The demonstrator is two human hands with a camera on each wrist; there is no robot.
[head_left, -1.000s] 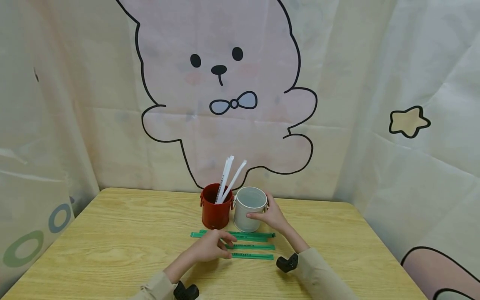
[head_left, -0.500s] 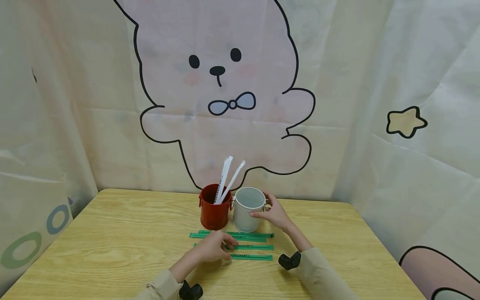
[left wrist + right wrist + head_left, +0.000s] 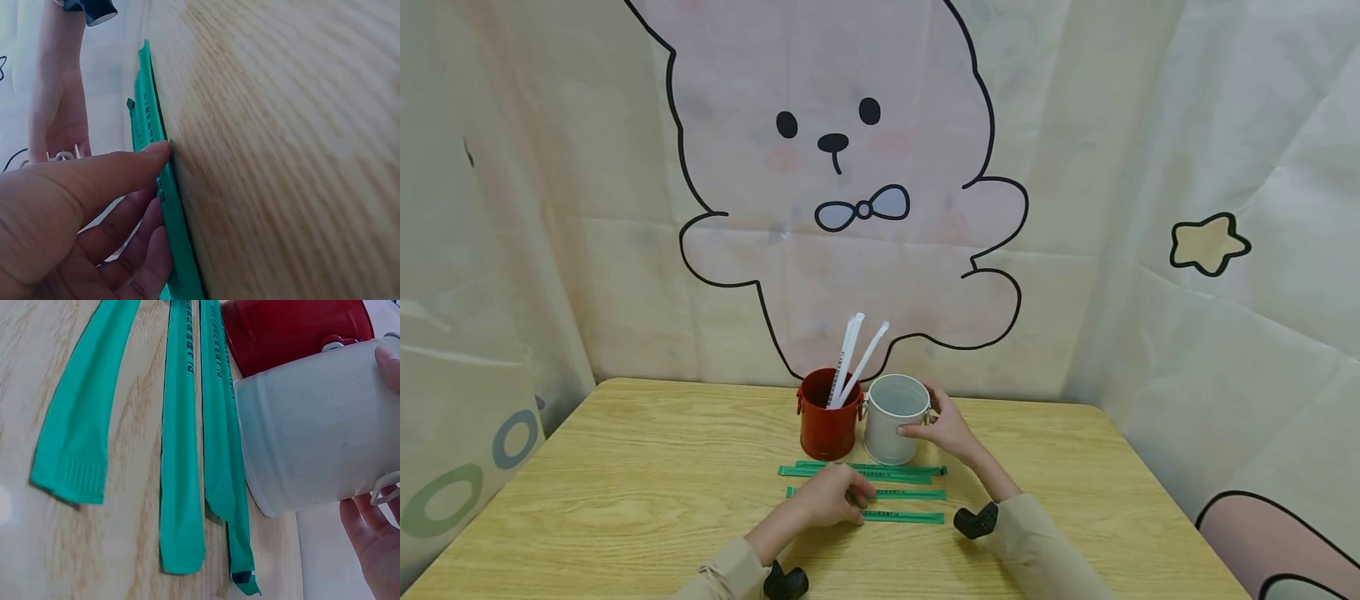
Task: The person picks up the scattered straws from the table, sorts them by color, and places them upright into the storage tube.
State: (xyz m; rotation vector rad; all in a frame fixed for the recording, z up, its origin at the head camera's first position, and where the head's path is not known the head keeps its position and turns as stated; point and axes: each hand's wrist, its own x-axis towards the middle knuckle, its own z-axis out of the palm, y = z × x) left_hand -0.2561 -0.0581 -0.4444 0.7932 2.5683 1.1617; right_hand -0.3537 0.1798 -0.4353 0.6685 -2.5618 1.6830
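- The left hand (image 3: 833, 497) pinches the long green packet (image 3: 904, 517) closest to the near edge of the table (image 3: 647, 483).
- The right hand (image 3: 946, 427) grips the white bucket (image 3: 891, 437), near the middle of the table's far edge.
- The red bucket (image 3: 826, 432) stands just beside it, holding white packets (image 3: 846, 358). Their black writing is too small to read.
- More green packets (image 3: 910, 495) lie between the buckets and the near edge. Two say "PLA"; the rest is hard to read.

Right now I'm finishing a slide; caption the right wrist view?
Right hand holding a white bucket beside a red bucket, four green packets lying nearby.
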